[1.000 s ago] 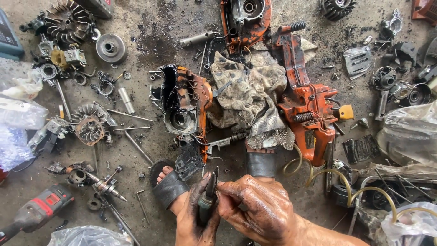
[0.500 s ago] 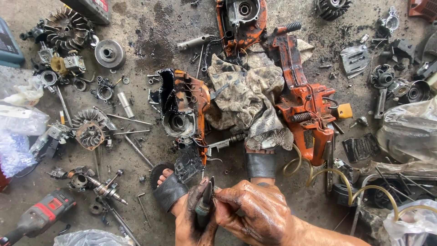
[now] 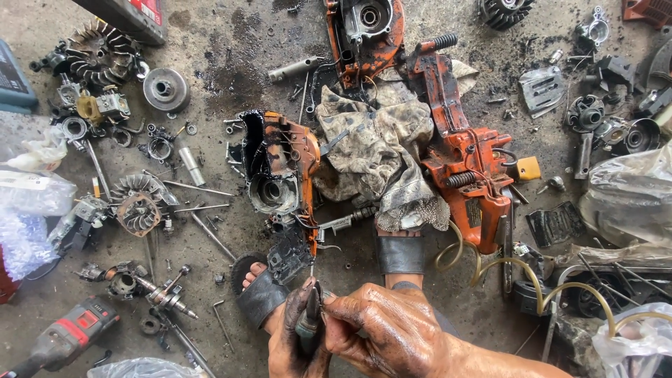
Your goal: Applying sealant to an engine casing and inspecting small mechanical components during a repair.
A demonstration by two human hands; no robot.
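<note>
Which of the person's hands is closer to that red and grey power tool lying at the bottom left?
Left. The left hand is the one on the power tool's side, though well apart from it. The right hand lies beyond the left, farther off.

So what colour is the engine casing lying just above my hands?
Orange, blackened with grease: the casing, clearest in the head view.

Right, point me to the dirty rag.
In the head view the dirty rag lies on the floor just right of centre, between the open orange engine housing on its left and the orange saw body on its right, above the hands.
</note>
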